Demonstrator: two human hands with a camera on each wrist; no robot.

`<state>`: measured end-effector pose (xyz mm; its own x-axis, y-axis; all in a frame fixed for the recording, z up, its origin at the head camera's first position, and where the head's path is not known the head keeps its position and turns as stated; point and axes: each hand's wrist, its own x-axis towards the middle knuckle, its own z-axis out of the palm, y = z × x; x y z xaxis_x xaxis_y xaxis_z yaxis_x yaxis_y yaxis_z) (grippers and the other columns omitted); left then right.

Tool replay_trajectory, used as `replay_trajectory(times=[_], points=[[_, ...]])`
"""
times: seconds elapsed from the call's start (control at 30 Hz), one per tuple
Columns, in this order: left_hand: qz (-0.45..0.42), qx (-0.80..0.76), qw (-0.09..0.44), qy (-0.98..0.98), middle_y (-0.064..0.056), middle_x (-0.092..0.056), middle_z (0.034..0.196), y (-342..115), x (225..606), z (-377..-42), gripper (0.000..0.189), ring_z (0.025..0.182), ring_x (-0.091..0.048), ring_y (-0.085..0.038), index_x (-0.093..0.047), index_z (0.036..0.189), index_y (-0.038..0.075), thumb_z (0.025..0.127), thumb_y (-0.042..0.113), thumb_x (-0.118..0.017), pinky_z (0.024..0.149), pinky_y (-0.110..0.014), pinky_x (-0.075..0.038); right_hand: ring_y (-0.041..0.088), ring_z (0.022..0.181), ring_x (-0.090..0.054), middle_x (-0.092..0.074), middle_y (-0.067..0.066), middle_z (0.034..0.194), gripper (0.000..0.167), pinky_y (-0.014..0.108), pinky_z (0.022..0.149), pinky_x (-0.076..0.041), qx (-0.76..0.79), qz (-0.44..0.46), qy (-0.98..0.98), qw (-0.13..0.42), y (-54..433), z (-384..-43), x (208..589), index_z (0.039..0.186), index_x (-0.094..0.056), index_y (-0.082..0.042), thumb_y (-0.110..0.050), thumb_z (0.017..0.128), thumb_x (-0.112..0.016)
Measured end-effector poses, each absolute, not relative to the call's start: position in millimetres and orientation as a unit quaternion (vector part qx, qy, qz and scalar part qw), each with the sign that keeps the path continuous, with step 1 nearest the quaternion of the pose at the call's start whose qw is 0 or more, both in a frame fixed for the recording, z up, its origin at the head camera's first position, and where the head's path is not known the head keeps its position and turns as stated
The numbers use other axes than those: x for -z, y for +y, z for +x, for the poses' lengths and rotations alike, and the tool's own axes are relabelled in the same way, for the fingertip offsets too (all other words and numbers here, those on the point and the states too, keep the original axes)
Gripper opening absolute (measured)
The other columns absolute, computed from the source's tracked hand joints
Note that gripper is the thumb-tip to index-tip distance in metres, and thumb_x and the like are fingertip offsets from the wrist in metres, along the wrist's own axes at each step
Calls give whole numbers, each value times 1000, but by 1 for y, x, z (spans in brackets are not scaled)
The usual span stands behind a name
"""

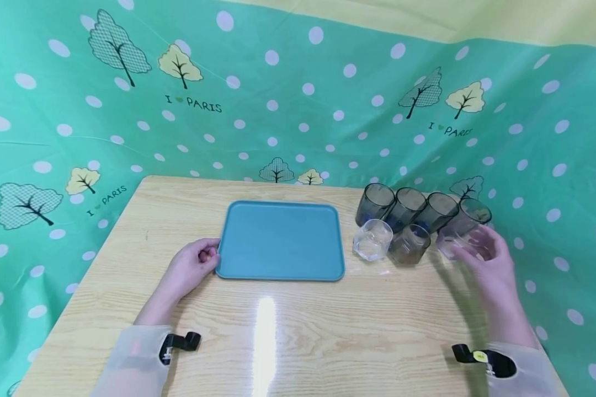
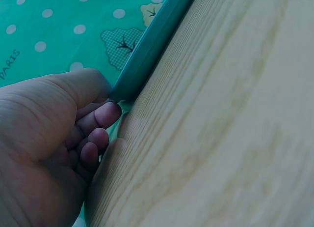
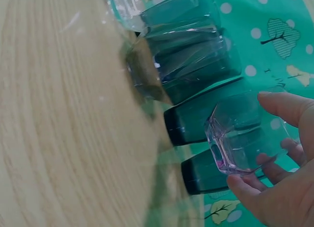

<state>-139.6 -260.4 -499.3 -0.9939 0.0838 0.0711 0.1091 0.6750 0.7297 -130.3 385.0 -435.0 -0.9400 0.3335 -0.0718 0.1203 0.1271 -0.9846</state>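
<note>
With its thumb and fingertips, my left hand (image 1: 191, 267) pinches the left rim of a blue rectangular tray (image 1: 283, 240) lying on the table. The left wrist view shows the tray's edge (image 2: 147, 50) by the thumb, the other fingers curled below. On the right, my right hand (image 1: 494, 264) holds a small clear faceted glass (image 3: 240, 128) between thumb and fingers. Just behind it stand several tall dark grey glasses (image 1: 407, 207) in a row. Left of that hand are a short smoky brown glass (image 1: 409, 245) and another clear faceted glass (image 1: 372, 241).
The light wooden table (image 1: 328, 331) carries a bright glare streak near the front. A green dotted cloth (image 1: 303, 82) with printed trees hangs behind and around it. The glasses stand close together by the table's back right edge.
</note>
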Motion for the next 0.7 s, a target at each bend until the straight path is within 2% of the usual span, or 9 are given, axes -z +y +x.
replay_trajectory(times=[0.37, 0.53, 0.63, 0.7], points=[[-50, 402, 17, -914, -5, -70, 103, -260, 499, -140, 40, 92, -62, -19, -69, 141, -5, 104, 8, -70, 81, -29, -50, 9, 124, -55, -48, -2, 155, 97, 8, 89, -51, -628, -164, -758, 63, 385, -133, 452, 174, -30, -25, -15, 97, -88], [-50, 401, 16, -915, -5, -69, 103, -260, 500, -140, 40, 92, -62, -19, -69, 142, -5, 104, 8, -70, 81, -29, -50, 20, 139, -50, -41, 7, 168, 98, 8, 91, -50, -587, -175, -789, 47, 385, -135, 459, 175, -25, -28, -24, 99, -87], [-51, 400, 16, -915, -5, -69, 103, -260, 500, -140, 40, 92, -62, -19, -69, 142, -5, 104, 8, -71, 82, -30, -50, 27, 149, -42, -39, 7, 169, 99, 8, 92, -49, -575, -178, -797, 38, 385, -136, 463, 176, -23, -30, -28, 99, -86], [-51, 399, 16, -915, -5, -70, 104, -260, 501, -140, 40, 92, -62, -19, -69, 142, -5, 104, 8, -71, 82, -30, -50, 29, 150, -40, -41, 3, 167, 100, 8, 92, -49, -593, -182, -784, 40, 385, -137, 465, 176, -24, -30, -24, 98, -87]])
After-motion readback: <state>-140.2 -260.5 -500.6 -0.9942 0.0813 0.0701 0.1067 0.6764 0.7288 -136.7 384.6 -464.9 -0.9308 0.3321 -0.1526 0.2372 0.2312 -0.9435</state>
